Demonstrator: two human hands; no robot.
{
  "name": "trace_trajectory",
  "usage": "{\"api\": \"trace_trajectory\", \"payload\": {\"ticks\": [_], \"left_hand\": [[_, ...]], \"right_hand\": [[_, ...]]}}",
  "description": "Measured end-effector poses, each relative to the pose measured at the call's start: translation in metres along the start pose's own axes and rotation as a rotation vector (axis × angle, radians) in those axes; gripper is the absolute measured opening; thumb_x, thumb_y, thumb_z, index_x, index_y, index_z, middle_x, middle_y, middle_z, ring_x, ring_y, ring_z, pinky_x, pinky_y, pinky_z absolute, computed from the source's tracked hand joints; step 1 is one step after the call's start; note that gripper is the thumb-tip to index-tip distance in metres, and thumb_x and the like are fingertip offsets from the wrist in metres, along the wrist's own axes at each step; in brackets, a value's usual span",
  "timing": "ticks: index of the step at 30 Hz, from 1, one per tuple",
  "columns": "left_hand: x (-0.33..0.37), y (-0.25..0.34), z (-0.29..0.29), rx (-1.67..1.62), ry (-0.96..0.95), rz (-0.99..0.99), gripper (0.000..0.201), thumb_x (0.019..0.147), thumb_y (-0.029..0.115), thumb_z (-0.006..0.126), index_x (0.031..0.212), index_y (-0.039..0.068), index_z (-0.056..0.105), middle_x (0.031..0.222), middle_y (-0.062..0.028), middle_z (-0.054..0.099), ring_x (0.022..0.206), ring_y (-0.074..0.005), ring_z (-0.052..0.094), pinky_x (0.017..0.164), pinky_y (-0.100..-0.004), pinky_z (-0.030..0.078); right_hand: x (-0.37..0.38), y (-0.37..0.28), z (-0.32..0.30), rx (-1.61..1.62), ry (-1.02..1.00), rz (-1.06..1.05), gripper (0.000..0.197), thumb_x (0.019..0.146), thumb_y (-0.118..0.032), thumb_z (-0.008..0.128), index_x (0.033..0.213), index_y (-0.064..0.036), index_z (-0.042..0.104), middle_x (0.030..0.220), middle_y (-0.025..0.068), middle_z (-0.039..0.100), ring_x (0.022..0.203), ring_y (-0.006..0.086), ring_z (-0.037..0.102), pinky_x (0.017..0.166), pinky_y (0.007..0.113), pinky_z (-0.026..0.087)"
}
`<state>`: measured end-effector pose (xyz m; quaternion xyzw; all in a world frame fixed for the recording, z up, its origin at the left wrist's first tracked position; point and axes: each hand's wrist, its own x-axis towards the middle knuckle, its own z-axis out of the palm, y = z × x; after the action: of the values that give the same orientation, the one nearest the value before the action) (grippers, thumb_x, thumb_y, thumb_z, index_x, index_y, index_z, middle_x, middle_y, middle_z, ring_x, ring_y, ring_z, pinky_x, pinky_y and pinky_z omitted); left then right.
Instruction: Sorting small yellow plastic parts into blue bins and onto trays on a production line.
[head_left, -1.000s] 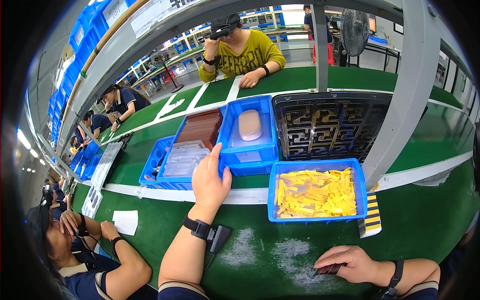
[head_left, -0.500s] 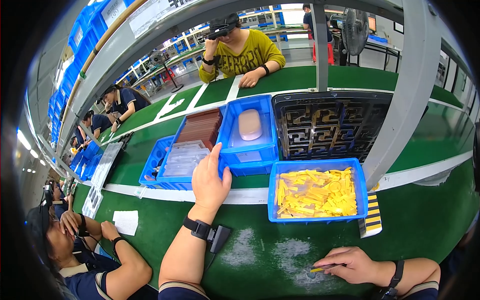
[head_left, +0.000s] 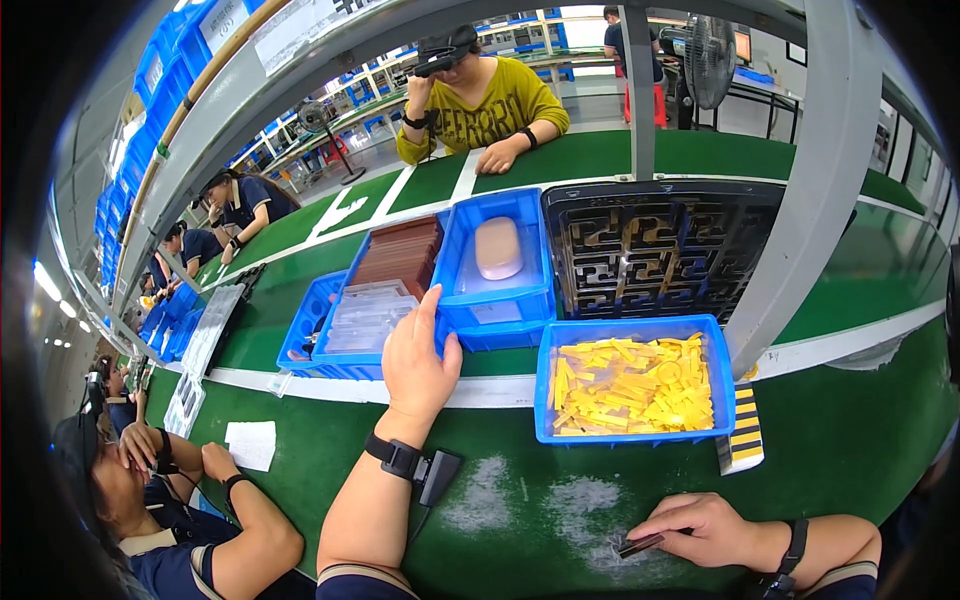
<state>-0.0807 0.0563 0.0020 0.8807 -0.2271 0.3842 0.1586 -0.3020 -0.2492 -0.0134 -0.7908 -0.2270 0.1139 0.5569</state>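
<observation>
My left hand (head_left: 420,358) lies against the corner of a blue bin of clear plastic pieces (head_left: 372,322), beside the blue bin with a pink rounded case (head_left: 499,249). Its forefinger is stretched out and its thumb stands apart; I see nothing held in it. On the green worktop at the lower right rests my right hand (head_left: 705,530), closed on a thin dark flat piece (head_left: 640,544) that sticks out past the fingertips. The rest of that piece is hidden by the fingers. Beyond this hand stands a blue bin (head_left: 634,437) full of yellow strips.
Brown flat pieces (head_left: 398,254) are stacked in a bin behind the clear ones. A black moulded tray (head_left: 660,245) leans behind the yellow strips, near a grey post (head_left: 805,190). Co-workers sit at left and opposite. White paper (head_left: 251,445) lies at left.
The thin piece in my right hand has turned: a yellow edge showed before, and now only its dark side does. My left hand has hardly moved.
</observation>
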Motion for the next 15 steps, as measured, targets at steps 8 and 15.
{"api": "trace_trajectory", "payload": {"ticks": [8,15], "left_hand": [[-0.0004,-0.0001,-0.0009,-0.003,-0.002,0.004,0.064,0.070,0.006,0.065,0.131,0.007,0.045,0.097,-0.0125,0.061,0.086,-0.0299,0.058,0.072,-0.0395,0.046],[-0.0002,-0.0003,0.0004,-0.004,0.000,-0.002,0.064,0.069,0.006,0.065,0.130,0.008,0.046,0.098,-0.0127,0.061,0.086,-0.0301,0.059,0.072,-0.0396,0.046]], "right_hand": [[0.0029,0.0049,0.0016,-0.004,0.035,-0.114,0.032,0.077,0.007,0.057,0.100,-0.0110,0.071,0.095,0.0068,0.065,0.081,0.0214,0.064,0.071,0.029,0.053],[0.0028,0.0053,0.0011,0.000,0.035,-0.074,0.030,0.077,0.008,0.057,0.099,-0.0090,0.070,0.097,0.0072,0.067,0.085,0.0227,0.065,0.073,0.030,0.053]]}}
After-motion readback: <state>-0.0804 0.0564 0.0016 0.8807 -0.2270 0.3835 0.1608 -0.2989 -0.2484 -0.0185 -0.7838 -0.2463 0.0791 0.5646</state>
